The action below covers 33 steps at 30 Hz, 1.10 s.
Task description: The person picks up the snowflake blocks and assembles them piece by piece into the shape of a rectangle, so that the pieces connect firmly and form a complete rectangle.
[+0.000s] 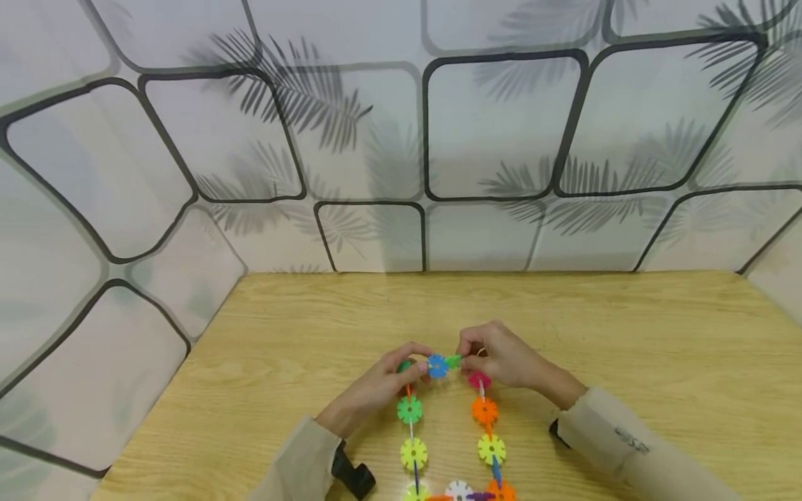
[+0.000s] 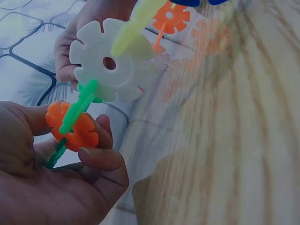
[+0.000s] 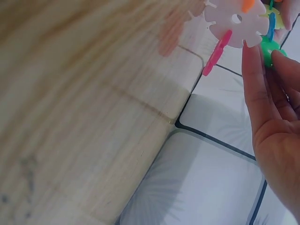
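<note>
Slotted plastic snowflake discs are joined into a frame-shaped chain. Its upper left corner is held by my left hand (image 1: 382, 379), with a green disc (image 1: 404, 365) at the fingers and a blue disc (image 1: 438, 366) by the fingertips. In the left wrist view, the curled fingers surround an orange disc (image 2: 86, 133) and a dark green disc (image 2: 57, 154). My right hand (image 1: 504, 356) pinches a bright green disc (image 1: 453, 361) beside the blue one; the right wrist view shows this green disc (image 3: 268, 51) at the fingertips. A pink disc (image 1: 480, 380) hangs just below that hand.
Orange (image 1: 485, 411) and yellow discs (image 1: 491, 449) form the right side; green (image 1: 410, 410) and yellow discs (image 1: 413, 454) form the left. A white disc (image 1: 459, 490) lies in the near side, cut by the frame edge. Patterned panels stand behind the wooden table (image 1: 301, 313).
</note>
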Tool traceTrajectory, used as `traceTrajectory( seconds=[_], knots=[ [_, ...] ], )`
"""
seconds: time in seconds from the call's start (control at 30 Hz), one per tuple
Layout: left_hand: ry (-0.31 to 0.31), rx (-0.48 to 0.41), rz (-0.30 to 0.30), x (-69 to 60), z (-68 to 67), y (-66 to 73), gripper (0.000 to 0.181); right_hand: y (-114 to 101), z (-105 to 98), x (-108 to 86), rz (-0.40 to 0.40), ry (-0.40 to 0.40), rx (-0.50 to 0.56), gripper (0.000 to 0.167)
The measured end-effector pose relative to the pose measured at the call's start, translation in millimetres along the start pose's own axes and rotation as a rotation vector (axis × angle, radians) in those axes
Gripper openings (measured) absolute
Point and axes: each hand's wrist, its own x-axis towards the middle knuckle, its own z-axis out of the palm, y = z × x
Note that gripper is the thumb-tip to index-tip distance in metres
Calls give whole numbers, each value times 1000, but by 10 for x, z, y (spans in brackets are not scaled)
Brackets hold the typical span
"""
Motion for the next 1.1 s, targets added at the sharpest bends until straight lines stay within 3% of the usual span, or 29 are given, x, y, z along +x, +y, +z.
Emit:
traceTrajectory(
  seconds=[0.5,0.63,0.73,0.93,1.1],
  knots=[
    [36,-21,-24,10,6,-28,31,-18,20,39,-22,-8,-25,24],
    [18,-19,0,0,16,-25,31,-14,28,48,-63,-23,-68,26],
    [10,-20,-14,-9,21,-12,31,-25,25,54,-76,-42,-105,26],
    [1,-37,-83,-7,26,13,34,-66,-82,41,-11,-87,-121,20],
    [12,-27,-106,-17,19,22,34,-67,-183,8,85,-71,-163,16]
  ],
)
